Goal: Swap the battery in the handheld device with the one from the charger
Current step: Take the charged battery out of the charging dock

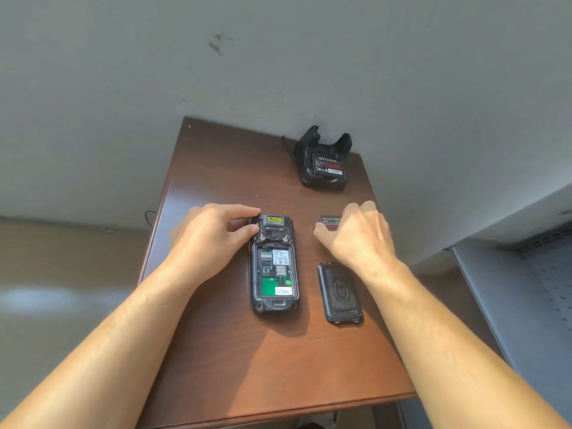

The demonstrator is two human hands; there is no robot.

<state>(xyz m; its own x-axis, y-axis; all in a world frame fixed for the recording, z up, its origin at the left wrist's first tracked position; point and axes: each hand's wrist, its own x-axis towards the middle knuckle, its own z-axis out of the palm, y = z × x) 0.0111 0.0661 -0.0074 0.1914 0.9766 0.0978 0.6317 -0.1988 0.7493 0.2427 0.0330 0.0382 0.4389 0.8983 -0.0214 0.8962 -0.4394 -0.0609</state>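
The black handheld device (274, 264) lies face down on the brown table (247, 351), its battery bay open and bare, with labels and green boards showing. My left hand (213, 236) pinches the device's top left corner. A black battery (329, 221) lies flat on the table to the right of the device; my right hand (359, 236) rests over it, fingers on it and hiding most of it. The black back cover (340, 293) lies below that hand. At the table's far edge stands the black charger (323, 159) with a second battery (328, 164) seated in it.
The small table stands against a grey wall (278, 57). A black cable (286, 147) runs off the charger's left side. A grey perforated metal shelf (532, 274) stands to the right of the table. The floor lies to the left.
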